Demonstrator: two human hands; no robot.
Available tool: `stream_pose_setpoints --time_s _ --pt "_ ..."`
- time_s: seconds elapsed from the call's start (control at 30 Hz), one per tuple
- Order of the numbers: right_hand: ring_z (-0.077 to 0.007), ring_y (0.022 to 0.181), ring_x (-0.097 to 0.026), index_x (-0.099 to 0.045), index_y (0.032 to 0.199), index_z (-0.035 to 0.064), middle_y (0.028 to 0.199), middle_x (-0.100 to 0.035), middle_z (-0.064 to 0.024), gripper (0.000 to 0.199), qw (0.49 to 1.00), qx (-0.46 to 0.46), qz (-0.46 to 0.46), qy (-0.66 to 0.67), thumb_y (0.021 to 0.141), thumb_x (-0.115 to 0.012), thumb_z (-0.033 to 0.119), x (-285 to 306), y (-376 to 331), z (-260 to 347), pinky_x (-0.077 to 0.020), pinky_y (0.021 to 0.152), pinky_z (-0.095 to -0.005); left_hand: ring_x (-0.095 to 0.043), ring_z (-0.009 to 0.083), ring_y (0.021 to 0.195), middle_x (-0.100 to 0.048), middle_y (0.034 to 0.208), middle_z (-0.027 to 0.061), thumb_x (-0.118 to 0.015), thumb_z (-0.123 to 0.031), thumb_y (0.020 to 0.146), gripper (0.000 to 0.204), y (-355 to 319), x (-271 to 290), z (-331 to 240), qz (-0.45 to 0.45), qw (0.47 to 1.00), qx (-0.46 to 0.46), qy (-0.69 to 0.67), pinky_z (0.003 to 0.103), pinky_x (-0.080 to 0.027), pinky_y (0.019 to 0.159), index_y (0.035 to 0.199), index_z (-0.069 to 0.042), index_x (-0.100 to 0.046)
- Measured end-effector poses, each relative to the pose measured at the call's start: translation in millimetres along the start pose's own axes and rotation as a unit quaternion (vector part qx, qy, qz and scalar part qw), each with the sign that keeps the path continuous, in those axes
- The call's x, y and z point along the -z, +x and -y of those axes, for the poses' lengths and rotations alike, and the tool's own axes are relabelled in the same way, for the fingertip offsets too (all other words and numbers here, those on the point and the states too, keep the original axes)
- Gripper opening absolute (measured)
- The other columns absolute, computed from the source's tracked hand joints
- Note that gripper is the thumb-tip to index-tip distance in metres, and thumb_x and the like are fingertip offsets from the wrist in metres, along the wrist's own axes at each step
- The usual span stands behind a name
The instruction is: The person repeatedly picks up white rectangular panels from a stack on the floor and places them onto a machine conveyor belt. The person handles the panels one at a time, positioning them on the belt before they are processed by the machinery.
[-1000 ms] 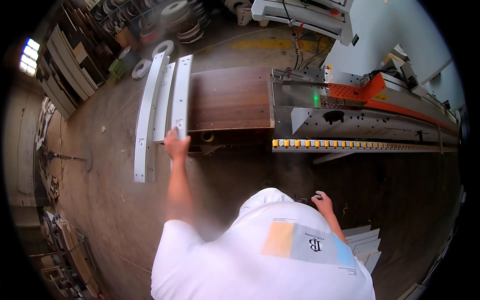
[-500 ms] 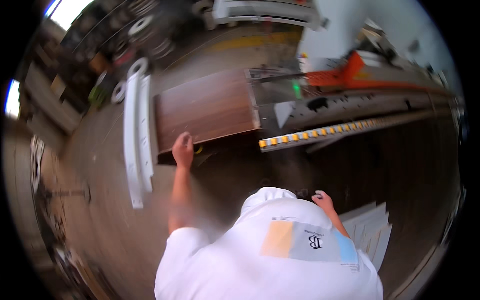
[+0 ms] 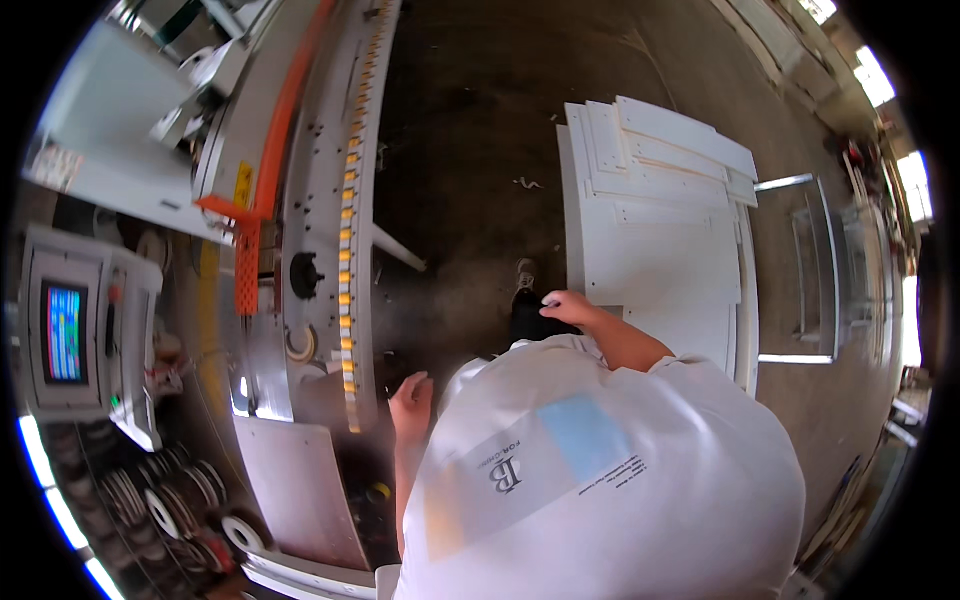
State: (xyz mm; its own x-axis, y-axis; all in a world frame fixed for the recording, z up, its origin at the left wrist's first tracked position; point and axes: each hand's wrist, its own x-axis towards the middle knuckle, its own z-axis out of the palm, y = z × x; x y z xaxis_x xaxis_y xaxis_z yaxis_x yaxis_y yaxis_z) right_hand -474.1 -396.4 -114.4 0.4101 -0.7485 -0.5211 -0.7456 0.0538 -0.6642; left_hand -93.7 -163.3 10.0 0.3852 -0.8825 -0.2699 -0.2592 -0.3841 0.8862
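My left hand (image 3: 411,400) hangs free beside the end of the long edge-banding machine (image 3: 320,230), fingers loosely apart and holding nothing. Just below and left of it lies a brown panel (image 3: 300,490) at the machine's end. My right hand (image 3: 568,306) reaches forward to the near edge of a stack of white panels (image 3: 660,240) on the floor. Its fingers curl at that edge, and whether they grip a panel does not show. My white shirt fills the lower middle of the view.
The machine carries an orange strip (image 3: 275,150) and a row of yellow rollers (image 3: 350,250). A control screen (image 3: 65,330) glows at far left, with rolls of edge tape (image 3: 170,505) below it. A metal frame (image 3: 800,270) lies right of the panels. Dark concrete floor (image 3: 470,150) separates machine and stack.
The view has swung round from the brown panel toward the white stack. My left hand has come off the brown panel, and my right hand has moved out to the white panels.
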Motion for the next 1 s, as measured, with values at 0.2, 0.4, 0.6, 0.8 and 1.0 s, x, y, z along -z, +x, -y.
stream_pose_setpoints --time_s 0.2,0.4,0.6,0.8,1.0 --pt "-0.0198 0.079 -0.071 -0.073 0.103 0.0056 0.089 -0.074 -0.0090 0.039 0.984 -0.151 -0.062 0.077 0.083 -0.074 0.040 13 -15 -87 -0.0550 0.074 -0.0335 -0.069 0.0165 0.081 -0.073 0.091 0.0106 -0.067 -0.017 0.093 0.024 60 -30 -43 0.058 0.995 0.017 0.078 0.029 -0.053 0.076 0.112 -0.004 -0.070" --pt "-0.0162 0.075 -0.068 -0.073 0.101 0.0046 0.086 -0.072 -0.0056 0.038 0.934 -0.218 -0.090 0.269 0.086 -0.070 0.039 60 29 -118 -0.0530 0.065 -0.0310 -0.072 0.0187 0.078 -0.074 0.087 0.0112 -0.068 -0.021 0.091 0.025 138 -96 -77 0.134 0.985 -0.022 0.109 0.030 -0.055 0.072 0.112 -0.007 -0.071" --pt "-0.0139 0.074 -0.062 -0.067 0.114 0.0069 0.093 -0.068 -0.0039 0.041 0.837 -0.219 -0.152 0.477 0.093 -0.066 0.042 155 140 -155 -0.0485 0.062 -0.0294 -0.073 0.0223 0.089 -0.075 0.098 0.0078 -0.066 -0.030 0.088 0.035 198 -165 -106 0.287 0.925 0.049 0.243 0.033 -0.057 0.079 0.117 -0.011 -0.069" --pt "-0.0180 0.098 -0.063 -0.063 0.123 0.0113 0.113 -0.068 -0.0028 0.046 0.703 -0.218 -0.293 0.611 0.095 -0.061 0.048 308 255 -172 -0.0495 0.083 -0.0340 -0.072 0.0246 0.096 -0.073 0.105 0.0136 -0.063 -0.030 0.093 0.039 248 -204 -176 0.314 0.907 0.107 0.260 0.035 -0.055 0.085 0.123 -0.006 -0.064" --pt "-0.0075 0.074 -0.059 -0.065 0.108 0.0126 0.103 -0.070 0.0004 0.038 0.560 -0.228 -0.364 0.708 0.100 -0.053 0.047 390 367 -188 -0.0485 0.075 -0.0297 -0.072 0.0242 0.092 -0.074 0.098 0.0144 -0.066 -0.026 0.091 0.033 239 -203 -177 0.264 0.901 0.192 0.284 0.034 -0.056 0.083 0.117 -0.006 -0.067"
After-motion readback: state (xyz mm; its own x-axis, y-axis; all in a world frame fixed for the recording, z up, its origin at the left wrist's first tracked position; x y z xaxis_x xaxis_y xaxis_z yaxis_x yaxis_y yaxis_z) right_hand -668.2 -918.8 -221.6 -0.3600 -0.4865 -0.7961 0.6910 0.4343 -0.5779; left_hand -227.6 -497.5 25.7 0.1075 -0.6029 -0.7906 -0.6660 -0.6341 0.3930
